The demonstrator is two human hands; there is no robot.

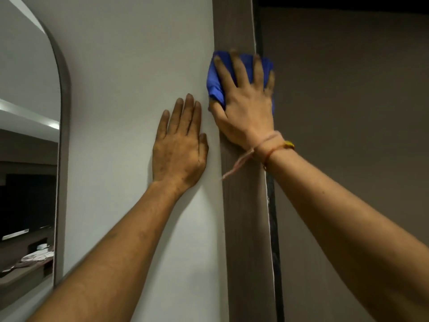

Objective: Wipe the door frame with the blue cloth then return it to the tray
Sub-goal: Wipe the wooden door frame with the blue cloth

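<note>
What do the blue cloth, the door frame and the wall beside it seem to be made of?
Blue cloth: soft fabric, perhaps microfibre, matte; it bunches in folds under the right hand. Door frame: wood or wood-look laminate, matte grey-brown with faint vertical grain. Wall: probably painted plaster, smooth, pale, matte; the left hand rests flat on it.

The blue cloth [217, 87] is a soft woven fabric, matt, bunched into folds at its left edge. The door frame [241, 205] looks like brown wood or wood-look laminate with a fine vertical grain and a dull finish. To its left the wall [130, 66] is smooth, matt white paint. At far left the mirror [27, 159] is glossy glass in a smooth grey rim [63, 135]. Right of the frame runs a black, rubbery-looking strip [274, 228], then the door [348, 112], plain and matt brown.
</note>
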